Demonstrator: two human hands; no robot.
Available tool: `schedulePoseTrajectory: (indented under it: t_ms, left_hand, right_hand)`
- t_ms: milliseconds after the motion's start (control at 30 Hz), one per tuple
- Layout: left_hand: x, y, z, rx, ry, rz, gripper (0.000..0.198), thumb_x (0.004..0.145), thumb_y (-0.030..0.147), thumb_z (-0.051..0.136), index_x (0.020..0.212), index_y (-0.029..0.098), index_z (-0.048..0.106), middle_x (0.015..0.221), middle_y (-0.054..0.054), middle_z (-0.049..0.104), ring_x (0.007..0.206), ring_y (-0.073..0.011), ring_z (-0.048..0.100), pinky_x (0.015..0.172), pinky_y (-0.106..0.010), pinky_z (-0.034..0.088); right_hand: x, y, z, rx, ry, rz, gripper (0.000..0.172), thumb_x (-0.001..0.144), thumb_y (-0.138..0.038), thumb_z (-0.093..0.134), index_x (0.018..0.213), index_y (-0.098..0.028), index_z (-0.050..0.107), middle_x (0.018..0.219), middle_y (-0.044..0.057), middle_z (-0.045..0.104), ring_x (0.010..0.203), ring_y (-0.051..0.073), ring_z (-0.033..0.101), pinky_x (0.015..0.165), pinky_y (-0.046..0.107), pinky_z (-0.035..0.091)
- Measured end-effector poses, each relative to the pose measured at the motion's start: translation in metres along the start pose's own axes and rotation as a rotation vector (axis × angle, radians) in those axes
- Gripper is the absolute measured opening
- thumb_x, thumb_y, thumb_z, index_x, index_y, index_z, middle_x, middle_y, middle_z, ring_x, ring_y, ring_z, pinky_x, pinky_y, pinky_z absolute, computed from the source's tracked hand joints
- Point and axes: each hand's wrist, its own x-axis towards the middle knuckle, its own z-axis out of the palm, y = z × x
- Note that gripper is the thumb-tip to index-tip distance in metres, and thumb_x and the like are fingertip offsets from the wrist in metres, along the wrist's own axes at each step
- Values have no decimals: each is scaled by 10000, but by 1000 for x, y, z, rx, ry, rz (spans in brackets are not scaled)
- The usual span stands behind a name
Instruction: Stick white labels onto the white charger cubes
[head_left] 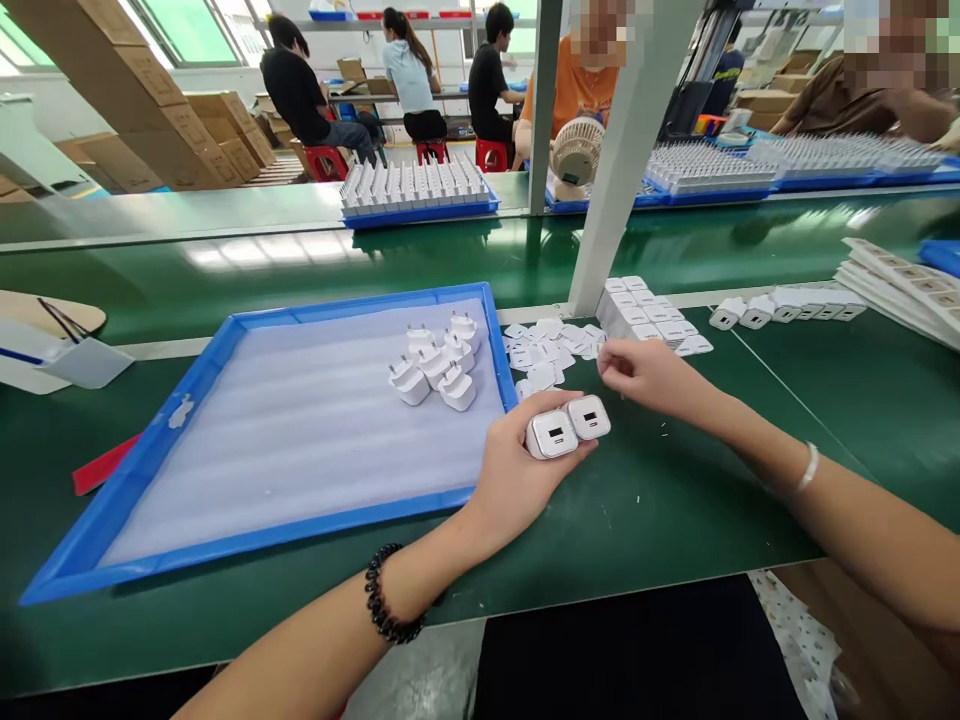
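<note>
My left hand (516, 468) is wrapped round two white USB chargers (554, 434), held side by side with their port faces turned toward me. Just right of them my right hand (643, 372) is closed, its fingers curled in at the edge of a pile of small flat white pieces (541, 352). Whatever those fingertips hold, if anything, is hidden. Behind that hand stands a block of stacked white chargers (646, 310). Several white plug chargers (433, 362) stand pins-up in the blue tray (296, 541) on my left.
A row of white chargers (786, 303) lies at the right, near stacked white trays (900, 290). A white post (626, 150) rises from the bench's back edge. Across the belt (285, 262) sits a filled blue tray (420, 212). Several people sit beyond. A red strip (105, 466) lies left.
</note>
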Motion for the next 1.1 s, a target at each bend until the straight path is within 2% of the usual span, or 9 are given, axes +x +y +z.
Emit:
schedulePoseTrajectory:
  t_ms: [100,233,400,533,667,767,967,1100]
  left_hand:
    - [0,0,1,0,40,-30,330,771,188,811,1088,199,724,1153,-51,762,1071,-203,709,907,-300,568]
    - [4,-2,0,-68,166,-105,352,715,220,863,1041,210,732,1067,-40,771,985,-197,717,840,-289,585]
    - [9,-9,-1,-257,342,-175,405,679,248,901,1039,229,718,998,-2,760,926,-148,700,778,-237,573]
    - [8,-9,0,-336,305,-161,390,677,243,899,1019,234,713,938,11,754,837,-139,707,755,-260,591]
    - [7,-8,0,-318,318,-134,427,661,242,907,1042,230,714,1006,-8,755,919,-157,713,791,-265,594]
    - [7,-7,0,-303,346,-114,455,637,234,917,1042,214,709,1035,-22,753,976,-171,708,815,-264,594]
    - [7,-6,1,-282,366,-94,416,659,219,896,1028,210,704,1056,-26,751,1004,-174,707,855,-274,591]
    - [7,-5,0,-250,361,-59,394,679,216,886,1028,213,703,1057,-28,743,999,-173,701,840,-267,588]
  right_hand:
    - [-22,7,2,237,36,-21,157,905,-189,416,838,-219,555,730,6,668,618,150,640,622,282,511]
    - [-27,11,14,496,173,-32,105,855,-227,526,820,-211,624,750,19,677,678,173,611,629,299,467]
    - [-28,-5,29,566,47,-168,103,865,-263,629,918,-186,672,883,44,696,736,168,589,632,289,459]
    - [-29,-32,45,496,-29,-275,200,868,-315,698,985,-157,662,980,85,692,903,220,624,773,339,504]
    - [-20,-58,53,285,-98,-179,298,849,-258,716,1114,-133,659,1194,141,681,1105,272,621,904,371,501]
    - [-14,-70,50,207,-164,-129,281,862,-170,664,1140,-129,669,1208,152,690,1101,276,645,884,348,501]
    - [-9,-81,39,106,-309,-111,152,860,-109,601,954,-131,718,1086,164,740,994,300,693,750,324,476]
    - [-14,-82,39,82,-322,-92,145,881,-118,571,931,-141,706,1041,136,751,926,263,697,704,300,444]
